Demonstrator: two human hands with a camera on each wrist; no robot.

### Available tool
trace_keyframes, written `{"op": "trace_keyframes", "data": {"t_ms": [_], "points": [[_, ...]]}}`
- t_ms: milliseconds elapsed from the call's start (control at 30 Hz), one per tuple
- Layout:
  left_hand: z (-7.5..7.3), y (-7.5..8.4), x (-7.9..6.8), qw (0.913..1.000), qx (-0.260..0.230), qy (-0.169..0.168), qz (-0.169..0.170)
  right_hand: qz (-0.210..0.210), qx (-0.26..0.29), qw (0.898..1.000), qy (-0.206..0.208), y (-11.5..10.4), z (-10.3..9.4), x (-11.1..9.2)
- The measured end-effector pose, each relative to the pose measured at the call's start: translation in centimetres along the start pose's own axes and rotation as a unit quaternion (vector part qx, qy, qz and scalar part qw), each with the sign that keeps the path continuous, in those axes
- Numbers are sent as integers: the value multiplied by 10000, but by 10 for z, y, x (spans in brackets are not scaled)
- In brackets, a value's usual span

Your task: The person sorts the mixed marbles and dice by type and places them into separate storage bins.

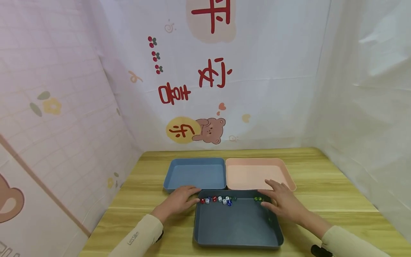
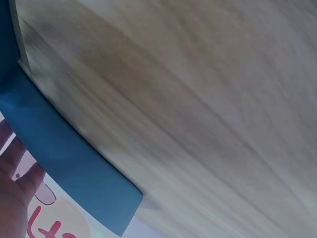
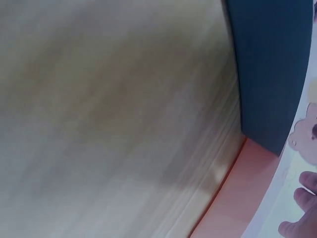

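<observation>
A dark grey-blue tray [image 1: 237, 228] lies nearest the person. Along its far side sit several small dice [image 1: 219, 199] in red, white and blue, with green dice [image 1: 258, 198] toward the far right corner. My left hand [image 1: 178, 201] is at the tray's far left corner, fingertips right at the rim. Over the far right corner, my right hand [image 1: 284, 201] has its fingers spread, partly hiding the green dice. In the left wrist view, the left fingers [image 2: 12, 163] appear beyond a blue wall. The right fingertips [image 3: 302, 198] show at the lower right of the right wrist view.
Behind the dark tray, a blue tray [image 1: 196, 175] stands at the left and a pink tray [image 1: 253, 173] at the right, side by side. All stand on a wood-grain table [image 1: 334, 189]. White printed sheets [image 1: 273, 71] rise behind and on both sides.
</observation>
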State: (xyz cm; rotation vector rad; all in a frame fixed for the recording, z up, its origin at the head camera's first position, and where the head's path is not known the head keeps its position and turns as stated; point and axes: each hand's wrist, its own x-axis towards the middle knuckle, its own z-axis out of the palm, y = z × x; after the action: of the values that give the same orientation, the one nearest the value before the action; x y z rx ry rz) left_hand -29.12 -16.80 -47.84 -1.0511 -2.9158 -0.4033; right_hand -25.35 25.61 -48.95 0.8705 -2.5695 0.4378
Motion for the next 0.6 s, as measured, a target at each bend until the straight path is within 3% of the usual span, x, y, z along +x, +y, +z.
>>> {"op": "trace_keyframes", "data": {"t_ms": [233,400,600], "points": [[0,3,1,9991,390,6,142,116,-254,9991,-330,-18,-7,-11],[-2,6,1,9976,634,59,277,-52,-725,9969,-297,-25,-8,-15],[0,6,-1,9967,748,135,268,69,-1198,9915,-503,-30,-9,-15]]}}
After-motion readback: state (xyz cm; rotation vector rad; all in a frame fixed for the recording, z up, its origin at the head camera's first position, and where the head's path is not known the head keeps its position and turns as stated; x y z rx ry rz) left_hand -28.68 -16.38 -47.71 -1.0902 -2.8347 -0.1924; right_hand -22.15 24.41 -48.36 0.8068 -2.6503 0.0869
